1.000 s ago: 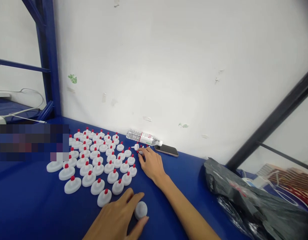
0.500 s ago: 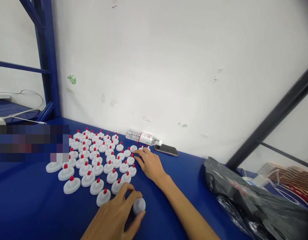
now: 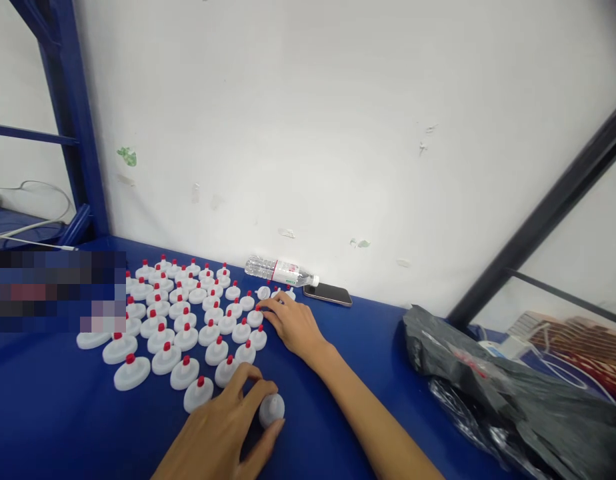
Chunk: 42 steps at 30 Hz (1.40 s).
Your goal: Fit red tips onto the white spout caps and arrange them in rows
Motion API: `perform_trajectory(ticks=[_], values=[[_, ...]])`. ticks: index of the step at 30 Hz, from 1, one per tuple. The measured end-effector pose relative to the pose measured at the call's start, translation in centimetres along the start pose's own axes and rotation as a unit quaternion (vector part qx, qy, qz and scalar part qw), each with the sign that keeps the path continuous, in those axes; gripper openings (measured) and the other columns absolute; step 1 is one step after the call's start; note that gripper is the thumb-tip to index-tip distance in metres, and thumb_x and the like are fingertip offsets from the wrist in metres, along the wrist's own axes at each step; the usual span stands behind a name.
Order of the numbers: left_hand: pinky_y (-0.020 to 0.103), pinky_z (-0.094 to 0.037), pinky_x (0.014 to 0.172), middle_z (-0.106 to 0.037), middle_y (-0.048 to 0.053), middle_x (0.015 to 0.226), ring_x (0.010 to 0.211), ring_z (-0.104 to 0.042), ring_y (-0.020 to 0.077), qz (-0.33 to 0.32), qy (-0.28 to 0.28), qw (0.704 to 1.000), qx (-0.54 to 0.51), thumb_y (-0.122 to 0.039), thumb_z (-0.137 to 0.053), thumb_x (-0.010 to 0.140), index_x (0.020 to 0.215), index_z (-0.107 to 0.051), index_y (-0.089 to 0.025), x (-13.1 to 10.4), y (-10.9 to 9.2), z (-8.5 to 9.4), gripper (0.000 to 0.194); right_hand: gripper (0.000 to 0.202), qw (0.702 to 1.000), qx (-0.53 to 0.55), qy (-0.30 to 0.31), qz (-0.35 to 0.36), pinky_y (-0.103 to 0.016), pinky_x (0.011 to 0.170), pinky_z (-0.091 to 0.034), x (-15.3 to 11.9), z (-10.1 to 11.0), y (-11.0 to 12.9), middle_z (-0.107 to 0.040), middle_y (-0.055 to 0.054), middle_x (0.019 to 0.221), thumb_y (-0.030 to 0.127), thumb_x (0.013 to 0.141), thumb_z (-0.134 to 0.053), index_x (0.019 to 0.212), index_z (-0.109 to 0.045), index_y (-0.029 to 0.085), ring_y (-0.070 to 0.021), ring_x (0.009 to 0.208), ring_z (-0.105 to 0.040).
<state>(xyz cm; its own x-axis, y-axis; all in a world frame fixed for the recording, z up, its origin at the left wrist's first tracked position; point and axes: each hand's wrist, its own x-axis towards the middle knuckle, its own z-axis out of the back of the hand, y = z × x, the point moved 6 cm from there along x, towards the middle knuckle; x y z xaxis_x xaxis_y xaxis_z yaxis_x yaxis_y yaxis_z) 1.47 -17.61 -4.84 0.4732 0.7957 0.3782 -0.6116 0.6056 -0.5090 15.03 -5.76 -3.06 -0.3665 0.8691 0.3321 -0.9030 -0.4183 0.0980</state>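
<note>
My left hand (image 3: 225, 417) is closed around the edge of a white cone-topped cap (image 3: 272, 409), thumb on the near side and fingers on the far side. No red tip shows on this cap. Farther back, my right hand (image 3: 295, 327) reaches forward over the table, fingers bent and apart, with nothing visible in it. Its thumb and index finger are beside a red-tipped white cap (image 3: 255, 317). Past its fingertips lie a tilted white cap (image 3: 263, 293) and a few small white pieces with red tips, partly hidden by the fingers.
Many red-tipped white caps (image 3: 187, 339) stand in rows left of my hands on the blue table (image 3: 63, 407). A water bottle (image 3: 283, 271) lies along the wall, touching a phone (image 3: 328, 294). A dark plastic bag (image 3: 488, 373) rests at the right, near a slanted dark post (image 3: 538, 220).
The view has shifted slightly, so everything sits a little farther left. My left hand keeps the cap in its grip. My right hand stays by the far caps, almost unmoved.
</note>
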Motion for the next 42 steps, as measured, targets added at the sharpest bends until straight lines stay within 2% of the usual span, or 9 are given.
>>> perform_trajectory(ticks=[9,12,21,26,29,31,34,37,42], values=[[0.026,-0.060,0.072,-0.067,0.006,0.116,0.072,-0.071,0.0147,0.010,0.010,1.000,0.001,-0.032,-0.050,0.098,0.112,-0.070,-0.028,0.0,-0.4,0.3,0.024,0.026,0.995,0.061,-0.049,-0.063,-0.027,0.077,-0.050,-0.2,0.0,-1.1,-0.070,-0.002,0.112,0.037,0.103,-0.059,0.127,-0.065,0.029,-0.0197,0.097,-0.070],[0.025,-0.060,0.073,-0.067,0.005,0.115,0.072,-0.071,0.0142,0.008,0.011,1.000,0.002,-0.031,-0.051,0.098,0.109,-0.070,-0.028,0.0,-0.5,0.5,0.023,0.017,0.990,0.083,-0.063,-0.090,-0.028,0.080,-0.050,-0.2,-0.1,-1.7,-0.071,-0.004,0.107,0.033,0.101,-0.062,0.113,-0.071,0.025,-0.0204,0.098,-0.069],[0.029,-0.061,0.076,-0.070,0.004,0.116,0.080,-0.074,0.0176,0.011,0.015,1.000,-0.004,-0.034,-0.050,0.099,0.113,-0.068,-0.029,-0.1,-0.1,0.0,0.023,0.008,0.974,0.187,-0.086,-0.098,-0.030,0.085,-0.049,-0.3,0.3,-2.1,-0.074,-0.004,0.103,0.022,0.097,-0.063,0.098,-0.071,0.022,-0.0204,0.095,-0.070],[0.027,-0.060,0.075,-0.077,-0.001,0.105,0.089,-0.076,0.0196,0.001,0.000,1.000,-0.016,-0.036,-0.049,0.101,0.118,-0.065,-0.031,0.0,0.2,-0.1,0.024,0.015,0.937,0.303,-0.106,-0.139,-0.026,0.064,-0.052,-1.4,1.5,-2.9,-0.076,-0.003,0.090,0.029,0.098,-0.057,0.094,-0.067,0.019,-0.0154,0.065,-0.072],[0.026,-0.059,0.069,-0.078,-0.001,0.102,0.081,-0.077,0.0185,-0.017,-0.006,1.000,-0.011,-0.035,-0.049,0.101,0.115,-0.066,-0.029,0.1,-0.1,0.1,0.023,0.018,0.909,0.370,-0.105,-0.158,-0.023,0.056,-0.051,-2.7,3.0,-2.8,-0.075,-0.004,0.085,0.036,0.094,-0.063,0.092,-0.066,0.018,-0.0157,0.064,-0.072],[0.026,-0.059,0.067,-0.078,-0.001,0.099,0.078,-0.077,0.0181,-0.017,-0.009,1.000,-0.008,-0.034,-0.048,0.102,0.115,-0.066,-0.028,0.1,-0.2,0.2,0.023,0.026,0.873,0.457,-0.068,-0.156,-0.021,0.053,-0.050,-3.5,3.6,-2.1,-0.076,-0.004,0.089,0.039,0.088,-0.072,0.102,-0.068,0.018,-0.0123,0.058,-0.067],[0.026,-0.060,0.071,-0.078,0.001,0.102,0.082,-0.077,0.0188,-0.007,-0.012,1.000,-0.006,-0.035,-0.047,0.102,0.114,-0.067,-0.027,0.1,0.0,0.2,0.024,0.045,0.815,0.564,0.055,-0.121,-0.018,0.051,-0.046,-4.5,3.9,-0.1,-0.076,-0.002,0.099,0.039,0.081,-0.082,0.122,-0.072,0.024,-0.0069,0.055,-0.061],[0.028,-0.062,0.078,-0.078,0.002,0.106,0.090,-0.077,0.0203,-0.006,-0.011,1.000,-0.017,-0.036,-0.045,0.103,0.110,-0.068,-0.027,0.1,0.2,0.1,0.025,0.036,0.794,0.581,0.158,-0.079,-0.018,0.053,-0.047,-5.2,3.9,1.6,-0.075,-0.001,0.087,0.040,0.078,-0.085,0.108,-0.081,0.022,-0.0076,0.059,-0.060],[0.029,-0.062,0.080,-0.076,0.002,0.111,0.092,-0.077,0.0208,0.006,0.012,1.000,-0.018,-0.038,-0.042,0.105,0.116,-0.069,-0.030,0.2,0.3,0.1,0.030,0.027,0.759,0.609,0.225,-0.055,-0.019,0.060,-0.051,-5.4,3.5,2.5,-0.074,-0.001,0.082,0.036,0.075,-0.087,0.096,-0.083,0.020,-0.0106,0.067,-0.065]])
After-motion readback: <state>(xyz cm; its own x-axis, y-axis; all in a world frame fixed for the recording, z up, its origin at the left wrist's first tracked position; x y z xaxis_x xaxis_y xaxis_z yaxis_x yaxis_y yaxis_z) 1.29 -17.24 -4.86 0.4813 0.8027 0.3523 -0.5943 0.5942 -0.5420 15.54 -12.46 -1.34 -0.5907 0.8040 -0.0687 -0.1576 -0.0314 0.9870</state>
